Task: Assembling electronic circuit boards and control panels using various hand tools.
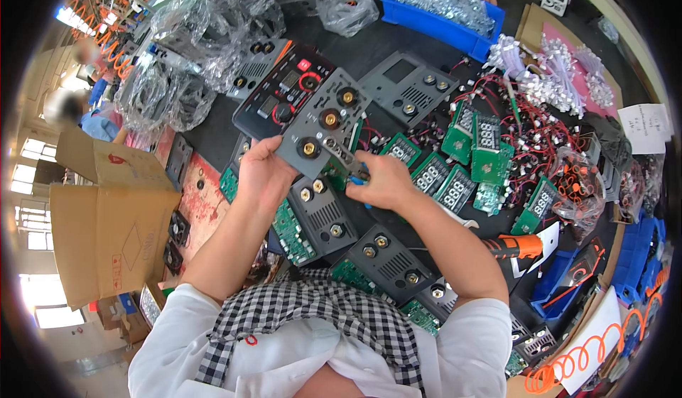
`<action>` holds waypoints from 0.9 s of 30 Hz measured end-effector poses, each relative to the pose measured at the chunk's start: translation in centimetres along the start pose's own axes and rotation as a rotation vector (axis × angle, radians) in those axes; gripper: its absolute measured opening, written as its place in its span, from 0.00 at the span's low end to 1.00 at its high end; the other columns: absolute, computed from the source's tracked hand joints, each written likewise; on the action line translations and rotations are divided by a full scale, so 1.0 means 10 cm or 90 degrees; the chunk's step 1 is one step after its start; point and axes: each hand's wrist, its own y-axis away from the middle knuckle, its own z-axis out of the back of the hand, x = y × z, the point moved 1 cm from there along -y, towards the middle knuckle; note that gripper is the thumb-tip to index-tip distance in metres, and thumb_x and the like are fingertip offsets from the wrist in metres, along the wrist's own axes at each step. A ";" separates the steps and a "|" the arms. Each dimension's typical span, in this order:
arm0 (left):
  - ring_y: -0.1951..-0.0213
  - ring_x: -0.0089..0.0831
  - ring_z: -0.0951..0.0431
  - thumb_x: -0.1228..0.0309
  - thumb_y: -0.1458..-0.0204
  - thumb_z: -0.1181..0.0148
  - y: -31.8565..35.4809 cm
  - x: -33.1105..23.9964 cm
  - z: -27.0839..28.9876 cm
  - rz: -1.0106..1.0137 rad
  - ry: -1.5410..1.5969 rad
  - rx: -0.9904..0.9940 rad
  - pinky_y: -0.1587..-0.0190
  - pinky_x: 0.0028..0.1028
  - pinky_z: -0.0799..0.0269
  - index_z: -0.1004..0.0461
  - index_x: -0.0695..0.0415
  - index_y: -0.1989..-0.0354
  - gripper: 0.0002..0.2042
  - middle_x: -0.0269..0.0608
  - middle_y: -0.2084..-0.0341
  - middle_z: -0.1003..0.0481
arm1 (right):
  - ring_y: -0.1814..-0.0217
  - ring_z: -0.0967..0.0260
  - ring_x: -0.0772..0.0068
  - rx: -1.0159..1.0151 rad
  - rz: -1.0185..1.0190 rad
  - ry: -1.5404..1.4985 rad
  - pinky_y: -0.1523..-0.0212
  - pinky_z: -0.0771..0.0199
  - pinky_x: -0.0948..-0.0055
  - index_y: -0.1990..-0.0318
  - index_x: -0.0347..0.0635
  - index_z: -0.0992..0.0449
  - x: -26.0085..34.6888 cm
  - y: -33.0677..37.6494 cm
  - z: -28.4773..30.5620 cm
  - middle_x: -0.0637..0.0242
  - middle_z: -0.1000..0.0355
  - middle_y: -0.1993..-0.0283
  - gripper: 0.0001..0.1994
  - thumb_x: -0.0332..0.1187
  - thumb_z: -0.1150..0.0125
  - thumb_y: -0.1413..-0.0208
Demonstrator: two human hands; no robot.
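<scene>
Holding panel — left hand (palm-up)

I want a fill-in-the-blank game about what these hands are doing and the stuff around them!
1. The left hand grips a panel, and the right hand holds a ____-handled tool.
2. The apron has black and ____ checks.
3. The coiled hose is ____.

Missing words: blue; white; orange.

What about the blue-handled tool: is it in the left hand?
No, the right hand holds the blue-handled tool; the left hand supports the gray panel.
</scene>
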 end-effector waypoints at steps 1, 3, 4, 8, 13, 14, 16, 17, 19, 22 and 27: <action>0.49 0.40 0.39 0.80 0.57 0.59 0.00 0.00 -0.01 -0.001 0.003 0.017 0.51 0.49 0.45 0.47 0.50 0.49 0.23 0.41 0.52 0.39 | 0.73 0.33 0.54 -0.001 -0.008 0.018 0.70 0.34 0.64 0.64 0.41 0.30 0.00 -0.01 0.00 0.55 0.32 0.79 0.24 0.44 0.43 0.74; 0.50 0.40 0.38 0.79 0.57 0.59 -0.01 0.01 -0.02 -0.025 -0.037 0.049 0.51 0.49 0.45 0.47 0.50 0.49 0.23 0.41 0.52 0.39 | 0.68 0.32 0.54 0.027 -0.021 0.036 0.66 0.34 0.61 0.61 0.44 0.31 -0.01 -0.02 0.01 0.53 0.30 0.74 0.25 0.45 0.45 0.72; 0.50 0.39 0.38 0.79 0.57 0.59 -0.02 0.01 -0.01 -0.007 -0.042 0.032 0.51 0.48 0.44 0.47 0.50 0.49 0.22 0.40 0.52 0.39 | 0.69 0.32 0.54 0.041 -0.026 0.023 0.66 0.33 0.61 0.61 0.44 0.31 -0.01 -0.03 0.02 0.53 0.30 0.74 0.25 0.45 0.45 0.72; 0.49 0.39 0.38 0.78 0.56 0.59 -0.05 -0.01 0.01 0.013 -0.011 0.018 0.50 0.47 0.45 0.46 0.50 0.49 0.22 0.41 0.52 0.39 | 0.71 0.32 0.55 0.048 -0.032 0.019 0.68 0.34 0.62 0.63 0.43 0.31 0.00 -0.02 0.03 0.56 0.31 0.77 0.23 0.45 0.44 0.71; 0.50 0.39 0.38 0.78 0.56 0.60 -0.06 -0.06 0.03 0.063 0.045 0.021 0.49 0.47 0.46 0.45 0.52 0.50 0.21 0.41 0.52 0.38 | 0.73 0.33 0.55 0.013 0.008 0.038 0.70 0.35 0.62 0.65 0.42 0.31 -0.01 -0.01 0.08 0.57 0.32 0.79 0.22 0.44 0.44 0.71; 0.50 0.39 0.38 0.78 0.56 0.60 -0.06 -0.07 0.02 0.102 0.079 0.047 0.49 0.46 0.46 0.45 0.52 0.50 0.21 0.42 0.52 0.38 | 0.73 0.33 0.55 0.001 0.027 0.069 0.71 0.35 0.62 0.66 0.42 0.31 -0.01 -0.01 0.12 0.57 0.32 0.79 0.21 0.44 0.44 0.71; 0.51 0.40 0.37 0.77 0.56 0.60 -0.05 -0.08 0.01 0.071 0.046 0.027 0.48 0.45 0.47 0.43 0.60 0.53 0.18 0.47 0.54 0.37 | 0.73 0.33 0.55 0.032 0.039 0.096 0.70 0.35 0.62 0.66 0.42 0.31 -0.01 0.00 0.24 0.57 0.32 0.80 0.21 0.44 0.44 0.71; 0.52 0.42 0.36 0.77 0.56 0.60 -0.04 -0.08 0.01 0.042 0.016 0.062 0.47 0.44 0.47 0.41 0.69 0.56 0.16 0.52 0.55 0.35 | 0.73 0.33 0.55 0.037 0.052 0.130 0.70 0.36 0.62 0.67 0.42 0.32 -0.01 0.01 0.32 0.57 0.32 0.80 0.21 0.44 0.44 0.71; 0.51 0.40 0.37 0.78 0.56 0.60 -0.04 -0.09 0.01 0.041 0.006 0.009 0.48 0.46 0.47 0.43 0.61 0.53 0.18 0.47 0.54 0.37 | 0.73 0.34 0.55 0.060 0.067 0.150 0.72 0.37 0.62 0.68 0.44 0.31 0.00 0.04 0.47 0.58 0.34 0.81 0.20 0.42 0.44 0.73; 0.50 0.40 0.38 0.79 0.57 0.60 -0.06 -0.08 0.03 0.055 0.014 0.007 0.49 0.48 0.46 0.46 0.53 0.50 0.22 0.42 0.52 0.38 | 0.73 0.34 0.57 0.113 0.094 0.181 0.72 0.37 0.63 0.66 0.46 0.31 0.04 0.01 0.66 0.59 0.33 0.79 0.20 0.39 0.43 0.74; 0.50 0.42 0.38 0.81 0.58 0.58 -0.10 -0.06 0.05 0.097 0.043 0.041 0.50 0.50 0.47 0.45 0.52 0.51 0.22 0.43 0.53 0.38 | 0.71 0.33 0.58 0.181 0.287 0.133 0.73 0.37 0.66 0.54 0.55 0.36 0.20 -0.03 0.64 0.62 0.32 0.75 0.30 0.36 0.43 0.75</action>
